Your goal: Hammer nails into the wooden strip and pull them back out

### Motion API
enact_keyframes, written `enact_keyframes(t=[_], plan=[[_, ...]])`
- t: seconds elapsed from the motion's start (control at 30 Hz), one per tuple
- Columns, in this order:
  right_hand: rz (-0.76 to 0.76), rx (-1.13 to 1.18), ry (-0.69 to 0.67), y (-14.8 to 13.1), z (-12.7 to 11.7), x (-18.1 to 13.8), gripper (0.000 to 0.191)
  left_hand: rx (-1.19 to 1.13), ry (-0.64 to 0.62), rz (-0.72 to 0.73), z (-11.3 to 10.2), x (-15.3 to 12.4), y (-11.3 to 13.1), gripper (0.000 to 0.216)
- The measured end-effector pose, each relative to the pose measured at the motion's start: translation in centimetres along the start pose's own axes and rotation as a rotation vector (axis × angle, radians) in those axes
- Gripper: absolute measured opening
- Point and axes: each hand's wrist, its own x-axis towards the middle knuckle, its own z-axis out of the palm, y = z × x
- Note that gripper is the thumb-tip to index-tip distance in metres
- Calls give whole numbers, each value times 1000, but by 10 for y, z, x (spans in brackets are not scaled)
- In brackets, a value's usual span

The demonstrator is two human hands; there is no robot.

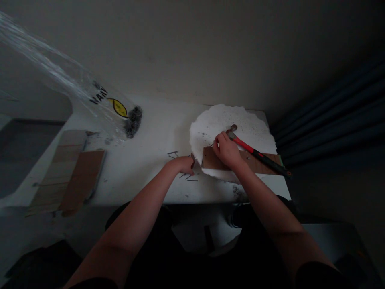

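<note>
My right hand (226,151) rests on a brown wooden strip (258,163) that lies across a white foam slab (237,120), its fingers curled near the head of a red and black hammer (255,152) lying on the strip. What those fingers pinch is too small to see. My left hand (183,163) is closed, fingertips down, over several loose nails (188,177) on the white table (150,132), just left of the foam.
A clear plastic bag (99,104) with black lettering and a yellow mark lies at the table's back left. Wooden planks (72,172) sit on the left end. A dark curtain (337,116) hangs at right, the wall behind.
</note>
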Motion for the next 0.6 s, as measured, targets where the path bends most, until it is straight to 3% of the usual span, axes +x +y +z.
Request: enact_keyframes(t=[0.1,0.17,0.27,0.37,0.43,0.5,0.6], plan=[[-34,249,145,2,-12,0,18,-6,99,-59,-7,-5,-2,36],[-96,372,139,2,-19,0,20,-47,253,-157,-14,-8,-6,30],[-176,443,44,-1,-24,-1,21,-211,653,-293,-23,-13,-10,28],[-199,473,-19,-2,-22,-2,18,-511,1008,-173,-30,-15,-9,27],[-200,500,-49,-3,-19,-1,16,-700,1003,75,-30,-15,-6,29],[-207,518,-62,-2,-16,-1,15,-801,841,307,-29,-14,-2,29],[-224,534,-57,-3,-11,-1,14,-867,638,441,-26,-12,1,23]])
